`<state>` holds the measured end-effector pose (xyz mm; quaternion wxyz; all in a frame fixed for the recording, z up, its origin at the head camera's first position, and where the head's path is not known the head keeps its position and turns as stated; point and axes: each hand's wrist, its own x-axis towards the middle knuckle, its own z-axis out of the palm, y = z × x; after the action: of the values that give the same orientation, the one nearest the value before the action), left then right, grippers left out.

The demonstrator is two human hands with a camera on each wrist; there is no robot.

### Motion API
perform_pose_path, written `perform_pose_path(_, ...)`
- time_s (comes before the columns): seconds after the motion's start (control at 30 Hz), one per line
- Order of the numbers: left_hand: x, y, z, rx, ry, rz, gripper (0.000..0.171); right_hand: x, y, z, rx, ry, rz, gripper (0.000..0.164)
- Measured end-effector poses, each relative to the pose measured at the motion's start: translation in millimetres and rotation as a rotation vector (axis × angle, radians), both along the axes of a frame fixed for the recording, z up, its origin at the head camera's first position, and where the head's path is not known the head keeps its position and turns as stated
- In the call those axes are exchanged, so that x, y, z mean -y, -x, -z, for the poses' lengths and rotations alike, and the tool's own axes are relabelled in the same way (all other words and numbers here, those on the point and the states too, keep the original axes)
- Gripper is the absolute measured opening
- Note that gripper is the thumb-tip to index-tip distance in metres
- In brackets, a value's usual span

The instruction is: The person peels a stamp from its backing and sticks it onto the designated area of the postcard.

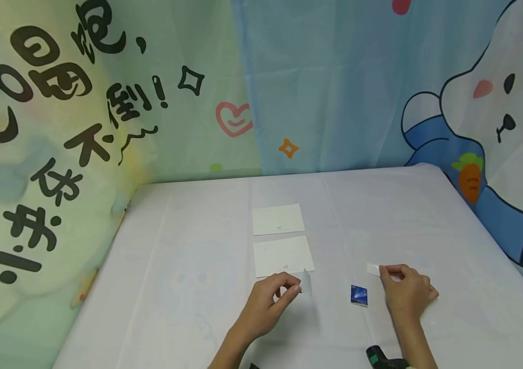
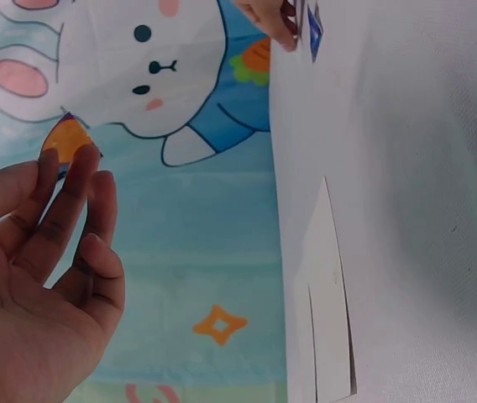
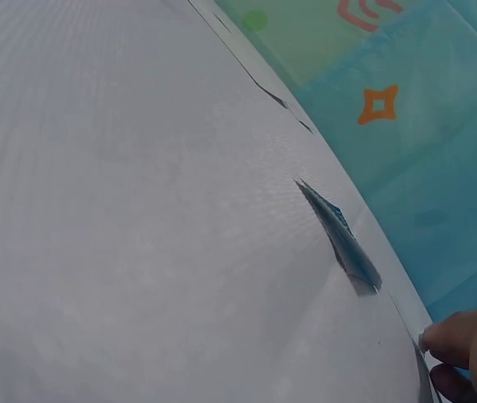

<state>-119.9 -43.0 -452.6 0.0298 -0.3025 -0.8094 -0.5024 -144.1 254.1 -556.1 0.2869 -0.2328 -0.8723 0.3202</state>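
Note:
My left hand (image 1: 270, 305) is held over the front middle of the table, pinching a small thin picture piece (image 2: 69, 137) between thumb and fingers. Its orange and purple face shows in the left wrist view; from the head its pale back (image 1: 305, 283) shows. Farther right, my right hand (image 1: 406, 289) pinches one end of a small white slip of paper (image 1: 373, 269) at the tabletop. Between the hands lies a small square blue picture piece (image 1: 359, 295), curved up in the right wrist view. Two white cards (image 1: 279, 219), one behind the other, lie beyond my left hand.
A white cloth covers the table (image 1: 174, 287). Behind it hangs a printed curtain (image 1: 326, 102) with a cartoon rabbit and large writing. A black wrist device (image 1: 383, 359) sits by my right forearm at the front edge of the view.

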Motion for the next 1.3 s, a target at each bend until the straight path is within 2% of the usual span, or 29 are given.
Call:
perform_pose_path(0.47,2,-1.0,1.2,0.0,-0.004,-0.01,0.016,1,1.3,2.3,0.002,-0.018,-0.003,0.016)
perform_pose_path(0.73,4,-1.2,0.5,-0.016,-0.006,-0.012,0.016,2,0.8,-0.8,0.028,0.018,0.002,0.017)
perform_pose_path(0.87,4,-1.0,0.8,-0.026,-0.008,-0.009,0.016,3,0.7,-3.1,-0.008,0.019,-0.002,0.016)
perform_pose_path(1.0,4,-1.0,-0.1,-0.026,-0.009,-0.009,0.016,7,-0.2,-8.5,-0.07,0.066,-0.039,0.016)
perform_pose_path(1.13,3,-1.1,-1.3,-0.016,-0.008,-0.009,0.016,16,-2.5,-20.3,-0.091,0.134,-0.086,0.015)
perform_pose_path(1.23,3,-1.1,-1.8,-0.024,-0.017,-0.006,0.015,25,-3.3,-29.9,-0.117,0.149,-0.151,0.013)
perform_pose_path(1.3,3,-1.0,-1.8,-0.044,-0.028,-0.003,0.013,31,-1.6,-29.2,-0.149,0.138,-0.211,0.012)
